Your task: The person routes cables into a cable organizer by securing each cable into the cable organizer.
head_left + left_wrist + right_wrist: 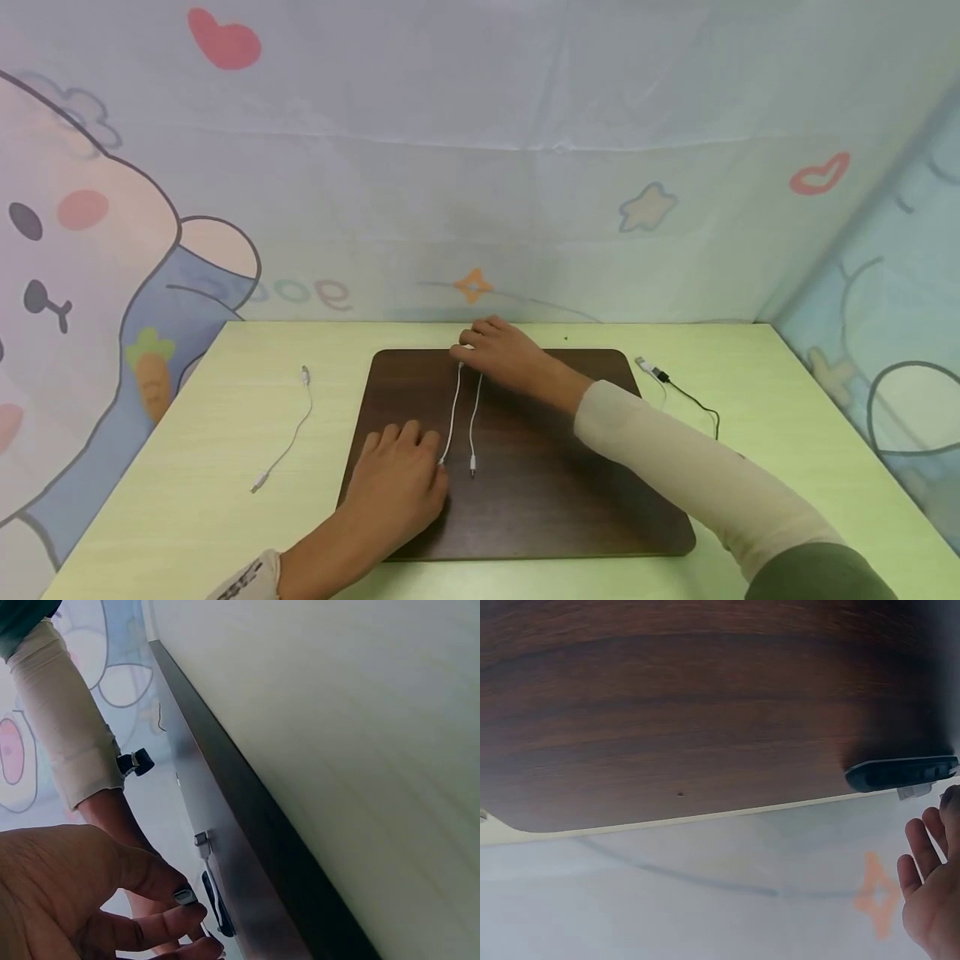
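Two short white cables lie side by side on a dark brown board [540, 500]. My left hand [399, 483] pinches the lower end of the left white cable [453, 412]; its metal plug [184, 895] shows between thumb and finger in the left wrist view. At that cable's upper end, near the board's far edge, my right hand [498, 354] holds it with its fingertips, partly out of frame in the right wrist view. The right white cable [473, 425] runs under the right hand, its lower plug free on the board. A black elongated object [900, 774] lies beside the right hand.
Another white cable [292, 437] lies on the pale table [187, 517], left of the board. To the right, a black cable [693, 397] lies with a white plug [642, 363] beside its connector. A printed cloth [525, 208] hangs behind the table.
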Motion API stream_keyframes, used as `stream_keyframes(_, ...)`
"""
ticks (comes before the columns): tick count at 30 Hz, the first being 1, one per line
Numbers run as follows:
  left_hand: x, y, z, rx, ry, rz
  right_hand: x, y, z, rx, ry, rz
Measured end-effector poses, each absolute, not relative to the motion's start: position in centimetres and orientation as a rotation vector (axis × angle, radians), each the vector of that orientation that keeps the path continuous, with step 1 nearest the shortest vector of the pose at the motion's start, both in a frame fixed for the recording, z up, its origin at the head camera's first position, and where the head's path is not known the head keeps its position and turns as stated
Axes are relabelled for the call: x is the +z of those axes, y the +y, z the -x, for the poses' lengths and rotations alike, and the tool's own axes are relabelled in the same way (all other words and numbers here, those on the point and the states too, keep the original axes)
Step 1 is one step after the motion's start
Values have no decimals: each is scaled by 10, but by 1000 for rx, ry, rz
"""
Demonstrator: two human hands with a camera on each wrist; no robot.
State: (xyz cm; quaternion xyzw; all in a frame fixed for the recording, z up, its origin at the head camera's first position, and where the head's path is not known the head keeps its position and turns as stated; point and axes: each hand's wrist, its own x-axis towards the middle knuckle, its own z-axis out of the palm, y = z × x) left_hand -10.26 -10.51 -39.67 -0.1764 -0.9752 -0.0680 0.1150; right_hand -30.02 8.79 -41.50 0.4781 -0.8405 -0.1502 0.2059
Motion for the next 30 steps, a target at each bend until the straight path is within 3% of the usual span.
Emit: stream_keyframes(30,-401,-71,113,-215,-2873,626,-408,123,298,-384,-2365,-1302)
